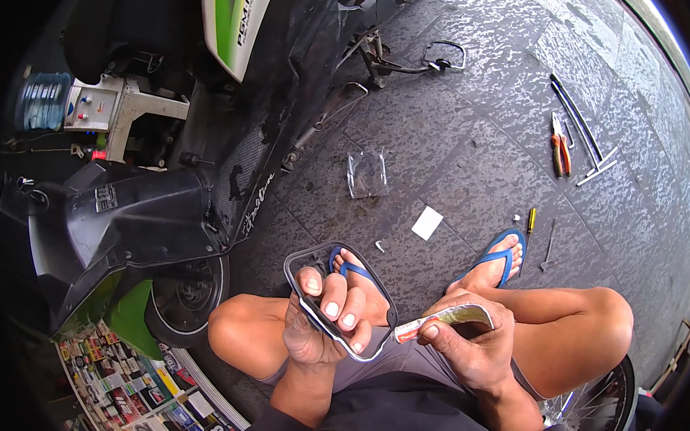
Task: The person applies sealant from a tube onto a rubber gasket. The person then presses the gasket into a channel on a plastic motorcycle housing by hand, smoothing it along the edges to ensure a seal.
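Note:
My left hand (pixel 327 315) grips a black rounded frame (pixel 390 304) by its left side, fingers curled through the opening. My left foot shows through the frame, and a pale line runs along its lower edge. In my right hand (pixel 474 348) is a flattened, curled tube (pixel 411 330), orange and white near its end and silvery yellow along the bend. Thumb and fingers pinch it, and its narrow end meets the right edge of the frame. Whether anything comes out of the tube is too small to tell.
A black and green scooter (pixel 145 214) stands at left. On the grey tiled floor lie a clear plastic bag (pixel 367 175), a white paper square (pixel 427 223), orange-handled pliers (pixel 560 148), a yellow-handled screwdriver (pixel 532 220) and a T-handle wrench (pixel 598 166). A spoked wheel (pixel 602 412) is beside my right leg.

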Demonstrator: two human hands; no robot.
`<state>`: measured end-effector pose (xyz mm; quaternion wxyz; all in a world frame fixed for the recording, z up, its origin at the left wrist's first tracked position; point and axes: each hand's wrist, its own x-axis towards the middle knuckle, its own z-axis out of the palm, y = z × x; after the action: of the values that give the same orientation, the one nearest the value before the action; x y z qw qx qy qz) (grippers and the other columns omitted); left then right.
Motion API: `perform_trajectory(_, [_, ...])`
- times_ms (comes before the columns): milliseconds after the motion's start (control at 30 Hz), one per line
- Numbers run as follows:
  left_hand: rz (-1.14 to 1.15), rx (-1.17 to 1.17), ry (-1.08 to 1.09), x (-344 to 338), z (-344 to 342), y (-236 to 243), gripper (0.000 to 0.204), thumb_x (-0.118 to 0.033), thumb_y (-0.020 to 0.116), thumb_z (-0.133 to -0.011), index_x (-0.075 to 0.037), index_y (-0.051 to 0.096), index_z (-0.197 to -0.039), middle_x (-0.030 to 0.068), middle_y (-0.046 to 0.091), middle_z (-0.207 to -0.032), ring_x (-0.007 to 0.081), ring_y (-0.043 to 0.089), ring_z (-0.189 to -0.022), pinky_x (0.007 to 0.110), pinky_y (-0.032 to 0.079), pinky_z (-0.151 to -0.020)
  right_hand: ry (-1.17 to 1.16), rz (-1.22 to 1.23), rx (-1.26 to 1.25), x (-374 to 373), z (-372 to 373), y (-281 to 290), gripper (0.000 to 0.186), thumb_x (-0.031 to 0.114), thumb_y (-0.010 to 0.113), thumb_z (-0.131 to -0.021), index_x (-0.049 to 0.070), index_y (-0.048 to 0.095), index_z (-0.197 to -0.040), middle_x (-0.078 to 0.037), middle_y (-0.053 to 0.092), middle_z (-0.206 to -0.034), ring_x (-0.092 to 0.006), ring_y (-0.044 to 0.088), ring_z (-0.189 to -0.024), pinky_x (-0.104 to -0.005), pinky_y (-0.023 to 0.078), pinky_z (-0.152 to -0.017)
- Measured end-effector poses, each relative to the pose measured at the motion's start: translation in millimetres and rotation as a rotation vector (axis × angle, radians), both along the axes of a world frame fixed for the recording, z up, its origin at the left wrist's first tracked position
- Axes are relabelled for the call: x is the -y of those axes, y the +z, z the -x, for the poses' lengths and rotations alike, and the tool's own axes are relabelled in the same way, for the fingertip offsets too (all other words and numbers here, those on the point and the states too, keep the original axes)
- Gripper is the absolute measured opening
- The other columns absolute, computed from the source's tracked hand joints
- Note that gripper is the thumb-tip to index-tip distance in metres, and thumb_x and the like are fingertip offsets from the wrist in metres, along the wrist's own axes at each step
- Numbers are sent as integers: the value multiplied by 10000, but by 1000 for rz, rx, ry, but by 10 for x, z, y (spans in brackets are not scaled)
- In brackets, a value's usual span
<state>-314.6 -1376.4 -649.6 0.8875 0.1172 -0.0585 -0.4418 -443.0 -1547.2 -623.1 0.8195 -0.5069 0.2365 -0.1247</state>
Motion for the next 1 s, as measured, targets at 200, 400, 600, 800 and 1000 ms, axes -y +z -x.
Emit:
perform_trajectory(200, [2, 4, -23, -7, 15, -30, 251, -220, 519, -1028, -114, 515, -1256, 98, 561, -1048, 254, 556, -1039, 454, 587, -758, 55, 24, 42, 5, 32, -40, 77, 13, 739, -831, -33, 703, -883, -112, 701, -798, -155, 655, -720, -263, 501, -656])
perform_trajectory(400, [2, 13, -39, 20, 9, -4, 248, -250, 480, -1045, -116, 508, -1252, 98, 559, -1051, 252, 554, -1042, 446, 587, -753, 66, 126, 88, 58, 23, -2, 80, -3, 736, -820, -41, 694, -877, -132, 705, -802, -162, 657, -715, -268, 503, -657])
perform_trajectory(600, [3, 20, -38, 30, 13, -18, 243, -231, 496, -1038, -113, 505, -1251, 97, 556, -1051, 250, 552, -1036, 442, 586, -746, 71, 78, 54, 46, 42, -70, 80, 28, 729, -861, -23, 718, -921, -109, 710, -852, -144, 676, -756, -263, 519, -681])
perform_trajectory(800, [11, 28, -44, 40, 3, 24, 237, -204, 523, -1026, -113, 505, -1244, 94, 555, -1057, 247, 551, -1035, 441, 584, -750, 61, 58, 41, 18, 34, -129, 87, 28, 718, -874, -32, 718, -938, -111, 708, -859, -149, 681, -772, -267, 525, -693])
perform_trajectory(1000, [20, 23, -37, 33, 9, 37, 238, -208, 527, -1024, -113, 502, -1241, 96, 556, -1056, 248, 550, -1040, 449, 580, -768, 14, -21, -7, -22, 21, -133, 59, 1, 715, -864, -44, 707, -902, -112, 685, -840, -141, 641, -728, -259, 509, -646])
